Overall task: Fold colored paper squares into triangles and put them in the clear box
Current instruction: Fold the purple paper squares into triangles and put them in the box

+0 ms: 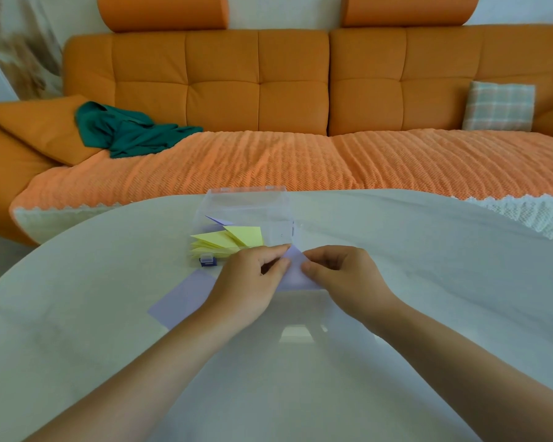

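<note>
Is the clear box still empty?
No, the clear box already holds several yellow triangles and at least one purple triangle.

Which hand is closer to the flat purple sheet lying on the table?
Left. The left hand lies over the sheet's right edge, partly covering it. The right hand is farther right, pinching the purple paper being folded.

Lilac paper (296, 271) part-folded; yellow triangles (227, 240) in clear box (246, 202).
</note>
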The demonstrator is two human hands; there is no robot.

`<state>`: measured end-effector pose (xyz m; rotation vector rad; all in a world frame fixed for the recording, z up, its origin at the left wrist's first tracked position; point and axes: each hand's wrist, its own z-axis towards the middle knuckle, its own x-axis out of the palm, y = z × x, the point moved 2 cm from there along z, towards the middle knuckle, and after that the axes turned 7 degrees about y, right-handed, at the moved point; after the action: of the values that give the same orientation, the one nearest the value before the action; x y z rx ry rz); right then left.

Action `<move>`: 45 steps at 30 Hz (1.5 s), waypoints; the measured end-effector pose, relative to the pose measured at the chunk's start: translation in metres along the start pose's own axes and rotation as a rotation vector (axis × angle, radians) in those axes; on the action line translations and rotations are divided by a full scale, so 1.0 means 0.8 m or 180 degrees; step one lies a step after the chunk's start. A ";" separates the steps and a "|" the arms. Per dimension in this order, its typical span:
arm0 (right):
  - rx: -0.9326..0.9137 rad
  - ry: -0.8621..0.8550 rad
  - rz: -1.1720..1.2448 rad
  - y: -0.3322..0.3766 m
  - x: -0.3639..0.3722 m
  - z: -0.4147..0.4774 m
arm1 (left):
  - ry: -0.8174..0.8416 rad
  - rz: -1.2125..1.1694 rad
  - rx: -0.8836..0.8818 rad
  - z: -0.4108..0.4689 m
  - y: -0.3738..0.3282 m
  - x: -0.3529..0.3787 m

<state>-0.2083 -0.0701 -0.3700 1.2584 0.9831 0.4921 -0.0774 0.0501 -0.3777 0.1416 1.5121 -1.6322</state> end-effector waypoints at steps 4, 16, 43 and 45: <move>-0.0137 0.0055 -0.0320 0.000 0.005 -0.002 | -0.0196 -0.0198 -0.0084 -0.002 -0.004 0.004; -0.0462 0.0001 -0.1027 0.004 0.007 -0.008 | -0.0008 0.0106 0.0058 -0.003 -0.014 0.015; -0.0019 -0.0185 -0.0763 0.002 -0.004 -0.001 | -0.0070 0.0142 0.0071 -0.008 -0.024 0.014; 0.0034 -0.0119 -0.0767 0.000 -0.003 0.001 | 0.0022 0.0118 -0.0004 -0.009 -0.023 0.016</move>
<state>-0.2089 -0.0725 -0.3689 1.1364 1.0903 0.2753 -0.1003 0.0473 -0.3736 0.1738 1.5073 -1.6029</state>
